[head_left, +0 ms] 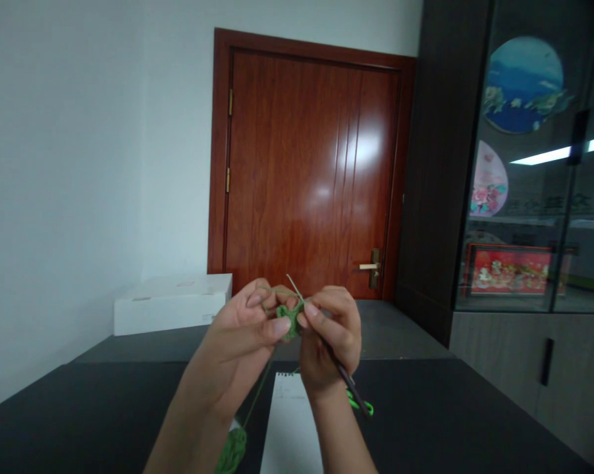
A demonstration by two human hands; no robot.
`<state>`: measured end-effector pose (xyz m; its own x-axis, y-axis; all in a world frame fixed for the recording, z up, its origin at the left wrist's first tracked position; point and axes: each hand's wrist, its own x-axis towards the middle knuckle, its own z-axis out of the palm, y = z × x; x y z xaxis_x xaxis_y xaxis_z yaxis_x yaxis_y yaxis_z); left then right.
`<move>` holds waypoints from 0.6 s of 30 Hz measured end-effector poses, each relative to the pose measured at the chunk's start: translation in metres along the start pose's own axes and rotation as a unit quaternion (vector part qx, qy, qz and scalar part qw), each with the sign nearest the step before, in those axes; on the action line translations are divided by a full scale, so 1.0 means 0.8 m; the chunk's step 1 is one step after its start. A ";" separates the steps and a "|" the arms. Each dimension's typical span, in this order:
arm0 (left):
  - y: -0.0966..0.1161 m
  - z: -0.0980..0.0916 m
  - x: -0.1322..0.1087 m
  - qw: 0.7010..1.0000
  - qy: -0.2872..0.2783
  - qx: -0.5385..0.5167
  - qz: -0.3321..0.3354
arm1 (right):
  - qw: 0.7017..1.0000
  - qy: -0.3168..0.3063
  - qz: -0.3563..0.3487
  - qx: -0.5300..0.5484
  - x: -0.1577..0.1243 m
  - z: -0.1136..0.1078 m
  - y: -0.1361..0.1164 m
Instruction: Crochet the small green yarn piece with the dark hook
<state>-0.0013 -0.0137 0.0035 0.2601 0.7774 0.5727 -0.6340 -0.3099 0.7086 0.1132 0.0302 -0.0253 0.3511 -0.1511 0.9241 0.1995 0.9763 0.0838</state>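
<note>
Between both hands, above the table, is a small piece of green crochet [290, 322]. My left hand [250, 322] pinches its left side between thumb and fingers, and green yarn runs over the raised fingers. My right hand [331, 326] is closed around a crochet hook [349, 382]; its thin metal tip points up and left past the crochet, and its dark handle slants down right below the hand. Fingertips of the right hand also touch the crochet's right edge. A yarn strand drops from the left hand to a green yarn ball [232, 451], partly hidden behind the left forearm.
On the black table [415, 421] lies a white spiral notepad [290, 421], partly behind the right forearm. Bright green loops [369, 408] lie to its right. A white box [173, 303] stands at the back left. Beyond are a closed wooden door [307, 171] and a glass-fronted cabinet [519, 197].
</note>
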 end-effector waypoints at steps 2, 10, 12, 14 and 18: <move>-0.002 -0.003 0.002 0.998 -0.004 -0.045 -0.042 | 0.993 0.050 0.056 0.089 0.000 0.008 -0.002; 0.006 -0.010 0.007 0.992 -0.009 -0.104 -0.067 | 0.847 0.085 0.360 0.383 0.017 0.011 -0.015; 0.008 -0.009 0.006 0.995 -0.014 -0.088 -0.053 | 0.804 0.062 0.418 0.419 0.022 0.006 -0.016; 0.009 -0.009 0.006 0.997 -0.015 -0.061 -0.033 | 0.774 0.028 0.458 0.435 0.025 0.002 -0.017; 0.005 -0.014 0.008 0.998 0.011 -0.054 -0.026 | 0.779 -0.017 0.468 0.417 0.025 0.002 -0.017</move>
<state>-0.0103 -0.0039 0.0052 0.2801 0.8027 0.5264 -0.6948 -0.2088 0.6882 0.1163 0.0142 -0.0071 -0.0423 0.6782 0.7337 -0.7987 0.4182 -0.4326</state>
